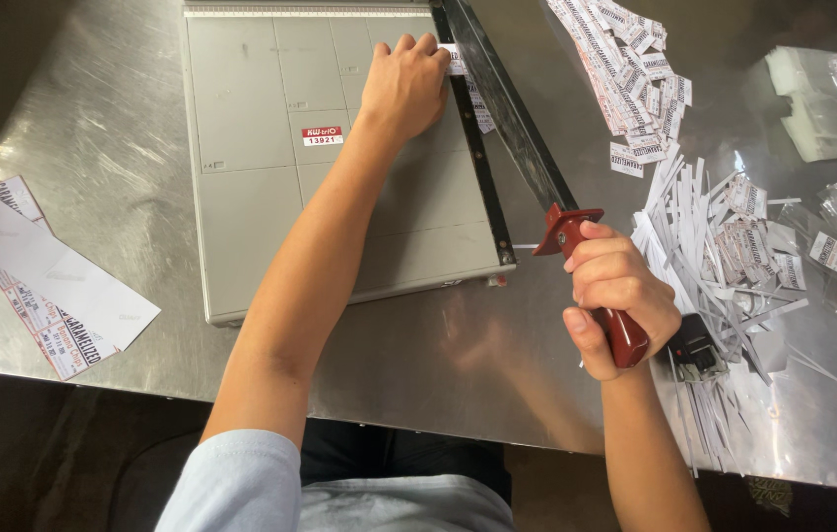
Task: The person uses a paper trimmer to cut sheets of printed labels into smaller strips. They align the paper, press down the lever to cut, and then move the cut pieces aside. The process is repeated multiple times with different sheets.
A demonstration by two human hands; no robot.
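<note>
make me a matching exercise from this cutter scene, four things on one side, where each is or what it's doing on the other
Things:
1. left hand
2. right hand
3. label sheets
4. paper strips

Places or states:
A. lying at the table's left edge
B. gripping the red handle
C. piled right of the blade
D. pressing a label strip on the cutter board

Pairs: 1-D, 2-B, 3-A, 4-C

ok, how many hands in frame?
2. The left hand presses a label strip on the paper cutter's bed; the right hand grips the cutter's red handle. No other person's hands show.
</note>
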